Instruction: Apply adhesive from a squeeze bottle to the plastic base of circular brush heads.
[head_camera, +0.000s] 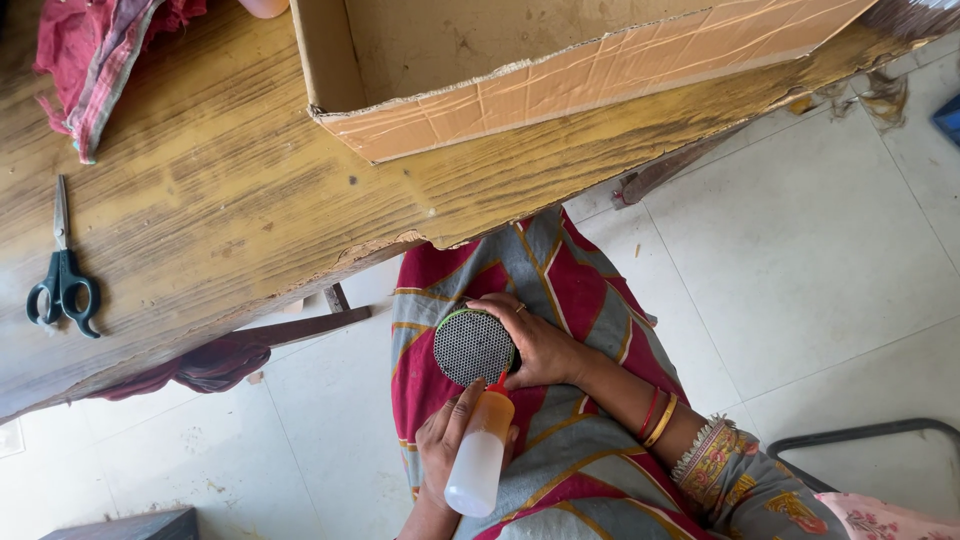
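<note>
the round mesh disc (474, 347) sits on the person's lap, on the striped red and grey cloth (580, 290), and everything else is placed from it. just below the disc the left hand (445, 440) is wrapped around a pale squeeze bottle (478, 455), fingers curled on its body, with the red nozzle (497, 382) tipped up to touch the disc's lower rim. on the disc's right side the right hand (545, 345) grips its edge, thumb over the green rim and fingers behind it. the step in hand looks like laying the bottle's contents along the rim; going further round would call for a light squeeze and for the right hand turning the disc while the nozzle keeps contact. there is little room above the disc: the chipped edge of the wooden bench (220, 200) overhangs the knees nearby. right of the disc the tiled floor (800, 250) lies open. beyond the disc, on the bench, an open cardboard box (560, 85) stands at the edge; far to the disc's upper left lie black scissors (63, 285) and a bunched red cloth (95, 50).
</note>
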